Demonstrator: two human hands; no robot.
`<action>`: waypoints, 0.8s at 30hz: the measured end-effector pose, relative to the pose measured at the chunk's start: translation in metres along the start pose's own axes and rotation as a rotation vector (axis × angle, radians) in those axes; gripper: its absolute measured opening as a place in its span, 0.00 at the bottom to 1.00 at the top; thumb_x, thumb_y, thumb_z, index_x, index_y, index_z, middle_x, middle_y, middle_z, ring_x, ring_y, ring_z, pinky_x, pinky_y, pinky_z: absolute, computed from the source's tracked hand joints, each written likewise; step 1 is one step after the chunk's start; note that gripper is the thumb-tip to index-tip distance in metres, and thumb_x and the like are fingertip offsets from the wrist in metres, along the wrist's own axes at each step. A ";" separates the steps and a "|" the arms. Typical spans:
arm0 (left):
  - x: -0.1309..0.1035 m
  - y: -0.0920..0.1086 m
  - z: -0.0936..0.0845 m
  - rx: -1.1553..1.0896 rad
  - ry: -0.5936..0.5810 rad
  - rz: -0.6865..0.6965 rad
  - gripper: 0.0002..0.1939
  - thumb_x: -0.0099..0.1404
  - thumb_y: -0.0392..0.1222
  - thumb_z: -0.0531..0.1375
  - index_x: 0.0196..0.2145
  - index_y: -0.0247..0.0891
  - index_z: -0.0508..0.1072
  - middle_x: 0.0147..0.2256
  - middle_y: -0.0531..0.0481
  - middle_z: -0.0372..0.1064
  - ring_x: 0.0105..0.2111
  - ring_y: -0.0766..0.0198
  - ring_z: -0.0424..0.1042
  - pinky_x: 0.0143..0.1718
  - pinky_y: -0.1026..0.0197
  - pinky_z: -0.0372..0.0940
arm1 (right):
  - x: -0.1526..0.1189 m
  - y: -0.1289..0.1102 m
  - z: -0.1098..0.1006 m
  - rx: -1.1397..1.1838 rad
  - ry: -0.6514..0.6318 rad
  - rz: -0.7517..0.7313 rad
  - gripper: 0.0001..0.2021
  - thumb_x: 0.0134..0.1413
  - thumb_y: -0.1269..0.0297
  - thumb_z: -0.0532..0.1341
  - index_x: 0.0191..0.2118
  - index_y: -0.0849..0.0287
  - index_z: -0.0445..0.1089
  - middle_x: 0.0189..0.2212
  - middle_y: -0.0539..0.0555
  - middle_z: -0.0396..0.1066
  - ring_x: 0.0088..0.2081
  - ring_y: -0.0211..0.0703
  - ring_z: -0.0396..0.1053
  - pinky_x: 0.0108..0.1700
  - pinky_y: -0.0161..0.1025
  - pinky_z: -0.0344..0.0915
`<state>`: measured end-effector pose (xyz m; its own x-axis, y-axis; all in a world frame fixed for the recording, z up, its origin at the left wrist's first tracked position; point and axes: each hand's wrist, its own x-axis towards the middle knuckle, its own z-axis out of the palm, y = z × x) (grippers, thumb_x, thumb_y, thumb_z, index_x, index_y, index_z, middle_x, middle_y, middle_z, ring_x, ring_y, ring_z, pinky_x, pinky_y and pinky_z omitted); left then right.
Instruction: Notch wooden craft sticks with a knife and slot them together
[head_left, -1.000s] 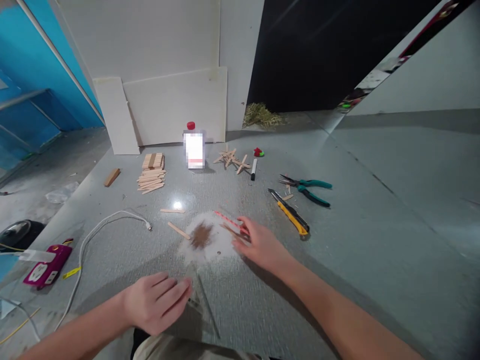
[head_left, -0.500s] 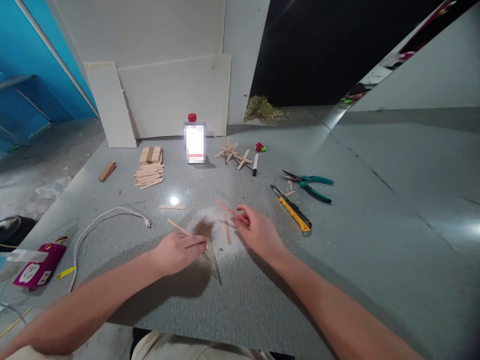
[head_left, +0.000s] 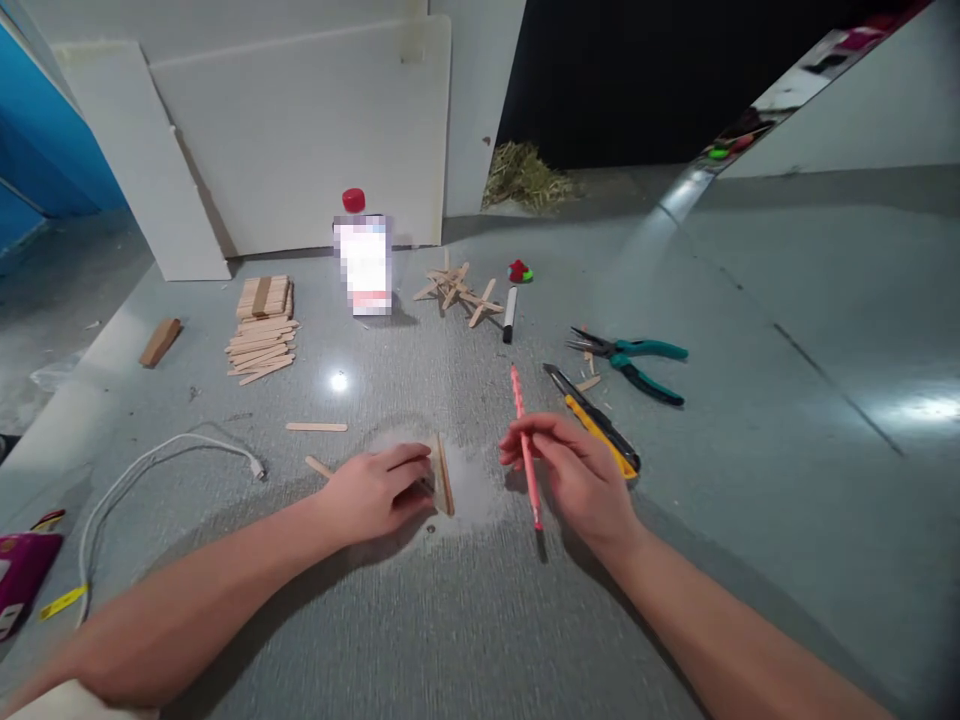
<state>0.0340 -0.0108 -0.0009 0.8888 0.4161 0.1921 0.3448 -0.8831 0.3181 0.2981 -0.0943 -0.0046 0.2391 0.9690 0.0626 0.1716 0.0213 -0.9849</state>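
My right hand (head_left: 581,470) is closed round a pink pencil (head_left: 527,455), its tip pointing away from me, just above the table. My left hand (head_left: 379,490) is closed at the edge of a clear flat plastic piece (head_left: 437,484), perhaps a ruler or set square, mostly hidden by the fingers. That piece lies along a wooden craft stick (head_left: 446,470) on a whitish patch of the table. Another craft stick (head_left: 319,467) pokes out behind my left hand. One more stick (head_left: 316,427) lies flat beyond it.
Further back are stacked craft sticks (head_left: 262,340), a red-capped bottle (head_left: 365,265), joined craft sticks (head_left: 454,287) and a marker (head_left: 510,315). A yellow utility knife (head_left: 596,420) and green-handled pliers (head_left: 634,365) lie right. A white cable (head_left: 150,470) curves at left.
My right hand has moved right, bringing the pink pencil away from the stick and more upright. My left hand has brought the clear piece against the stick. The view has shifted.
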 end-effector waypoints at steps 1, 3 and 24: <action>0.000 0.000 0.000 -0.015 0.003 -0.007 0.15 0.71 0.47 0.58 0.50 0.37 0.73 0.53 0.42 0.72 0.44 0.62 0.78 0.40 0.62 0.74 | 0.004 -0.003 0.001 0.008 -0.019 -0.001 0.11 0.65 0.62 0.51 0.43 0.54 0.71 0.36 0.54 0.76 0.35 0.43 0.77 0.36 0.41 0.76; 0.000 0.000 0.001 -0.034 0.014 -0.002 0.16 0.72 0.48 0.57 0.51 0.37 0.72 0.52 0.42 0.72 0.43 0.63 0.78 0.39 0.64 0.74 | 0.015 -0.008 0.002 -0.030 -0.092 -0.034 0.10 0.63 0.66 0.54 0.42 0.53 0.73 0.35 0.53 0.78 0.37 0.43 0.77 0.39 0.41 0.75; 0.017 0.003 -0.005 -0.061 0.073 0.079 0.13 0.71 0.45 0.59 0.44 0.31 0.73 0.40 0.45 0.76 0.40 0.58 0.74 0.40 0.56 0.71 | 0.024 0.002 0.022 -0.540 -0.479 -0.684 0.04 0.64 0.68 0.61 0.41 0.60 0.72 0.35 0.54 0.78 0.43 0.45 0.72 0.45 0.44 0.68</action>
<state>0.0491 -0.0054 0.0077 0.8875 0.3619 0.2851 0.2532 -0.9001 0.3545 0.2832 -0.0656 -0.0082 -0.4640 0.7899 0.4009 0.5690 0.6127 -0.5486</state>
